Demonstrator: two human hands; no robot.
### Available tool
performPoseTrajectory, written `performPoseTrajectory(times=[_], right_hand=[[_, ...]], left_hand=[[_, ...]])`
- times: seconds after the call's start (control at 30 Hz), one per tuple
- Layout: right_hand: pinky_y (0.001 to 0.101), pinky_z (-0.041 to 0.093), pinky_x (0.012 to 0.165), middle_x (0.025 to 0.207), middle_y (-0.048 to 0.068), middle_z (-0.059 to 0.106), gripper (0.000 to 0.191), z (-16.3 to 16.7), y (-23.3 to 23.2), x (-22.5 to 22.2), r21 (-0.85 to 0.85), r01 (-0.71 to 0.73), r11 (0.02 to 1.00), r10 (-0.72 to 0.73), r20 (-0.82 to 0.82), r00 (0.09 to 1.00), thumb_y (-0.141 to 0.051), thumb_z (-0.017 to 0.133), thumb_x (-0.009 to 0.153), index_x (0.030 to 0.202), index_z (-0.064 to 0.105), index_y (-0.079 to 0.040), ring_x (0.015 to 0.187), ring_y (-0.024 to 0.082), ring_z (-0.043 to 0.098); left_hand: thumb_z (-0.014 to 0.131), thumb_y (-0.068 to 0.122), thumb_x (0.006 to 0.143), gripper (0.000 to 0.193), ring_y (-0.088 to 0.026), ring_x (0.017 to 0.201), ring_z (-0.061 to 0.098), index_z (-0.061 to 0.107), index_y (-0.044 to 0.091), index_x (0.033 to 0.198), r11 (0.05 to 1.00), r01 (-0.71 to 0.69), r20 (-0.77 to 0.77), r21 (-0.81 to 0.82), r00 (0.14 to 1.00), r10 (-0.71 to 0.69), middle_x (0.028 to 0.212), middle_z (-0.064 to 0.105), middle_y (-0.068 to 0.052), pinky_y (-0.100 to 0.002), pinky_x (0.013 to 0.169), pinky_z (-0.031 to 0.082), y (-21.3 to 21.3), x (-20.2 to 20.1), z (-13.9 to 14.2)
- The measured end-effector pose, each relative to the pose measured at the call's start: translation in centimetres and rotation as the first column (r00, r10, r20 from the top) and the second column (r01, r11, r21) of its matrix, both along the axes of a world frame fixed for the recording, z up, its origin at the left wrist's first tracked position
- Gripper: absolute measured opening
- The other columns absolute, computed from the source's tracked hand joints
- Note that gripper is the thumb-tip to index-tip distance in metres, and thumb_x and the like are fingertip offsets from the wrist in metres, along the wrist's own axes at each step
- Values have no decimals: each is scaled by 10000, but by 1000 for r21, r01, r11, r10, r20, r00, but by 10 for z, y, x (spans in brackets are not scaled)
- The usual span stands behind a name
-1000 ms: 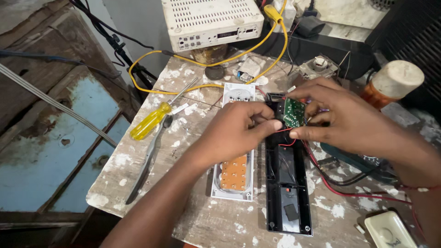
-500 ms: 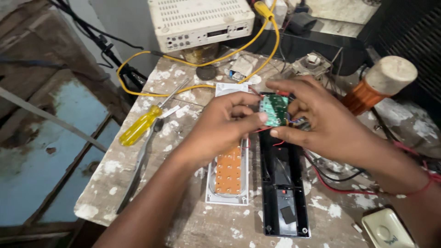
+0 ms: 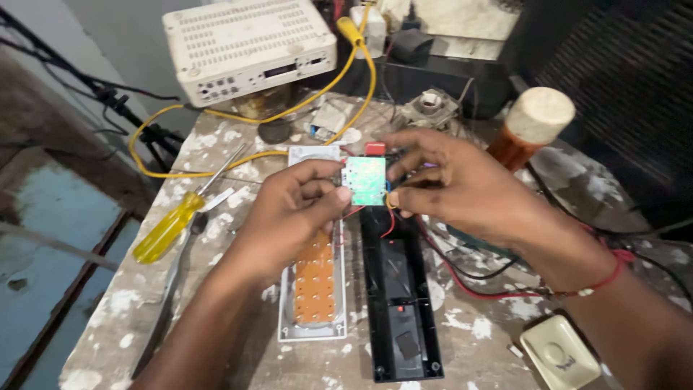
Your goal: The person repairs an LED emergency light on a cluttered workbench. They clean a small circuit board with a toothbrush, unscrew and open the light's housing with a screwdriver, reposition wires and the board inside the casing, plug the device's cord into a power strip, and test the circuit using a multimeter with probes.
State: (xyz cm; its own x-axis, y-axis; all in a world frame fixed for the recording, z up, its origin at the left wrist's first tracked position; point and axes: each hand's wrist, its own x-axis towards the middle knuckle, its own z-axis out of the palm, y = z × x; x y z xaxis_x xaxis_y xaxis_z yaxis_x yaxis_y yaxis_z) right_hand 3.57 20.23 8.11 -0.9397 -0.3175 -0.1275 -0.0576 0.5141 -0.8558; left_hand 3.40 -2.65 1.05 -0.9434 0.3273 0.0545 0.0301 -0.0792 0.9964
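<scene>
while both hands (image 3: pixel 289 209) (image 3: pixel 462 184) pinch the green circuit board (image 3: pixel 364 180), yellow screwdriver (image 3: pixel 170 225) and black casing (image 3: pixel 397 303) close by

The green circuit board (image 3: pixel 364 180) has been lifted and turned flat toward the camera (solder side showing), held higher above the black casing (image 3: pixel 399 303).

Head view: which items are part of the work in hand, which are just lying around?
In hand or tied to it:
- green board, held by left hand and right hand
- black case, wired to the board
- white panel

Lying about:
- yellow screwdriver
- white box
- yellow cable
- copper coil
</scene>
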Motion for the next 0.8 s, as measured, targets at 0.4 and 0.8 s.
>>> performPoseTrajectory(times=[0.4, 0.8], right_hand=[[284, 592, 689, 993, 77, 713, 408, 0, 13, -3, -157, -52, 986, 66, 85, 994, -55, 698, 862, 1261, 649, 11, 817, 128, 667], [287, 594, 687, 953, 83, 701, 362, 2, 19, -13, -153, -24, 988, 52, 184, 982, 31, 668, 839, 1200, 687, 18, 772, 150, 688]], left_hand=[[656, 104, 944, 299, -51, 730, 596, 672, 5, 1225, 1000, 23, -2, 9, 1000, -23, 888, 742, -16, -225, 617, 467, 7, 2, 4], [655, 116, 948, 271, -48, 690, 584, 669, 10, 1198, 999, -12, 20, 42, 1000, 11, 842, 722, -8, -225, 607, 464, 5, 4, 1]])
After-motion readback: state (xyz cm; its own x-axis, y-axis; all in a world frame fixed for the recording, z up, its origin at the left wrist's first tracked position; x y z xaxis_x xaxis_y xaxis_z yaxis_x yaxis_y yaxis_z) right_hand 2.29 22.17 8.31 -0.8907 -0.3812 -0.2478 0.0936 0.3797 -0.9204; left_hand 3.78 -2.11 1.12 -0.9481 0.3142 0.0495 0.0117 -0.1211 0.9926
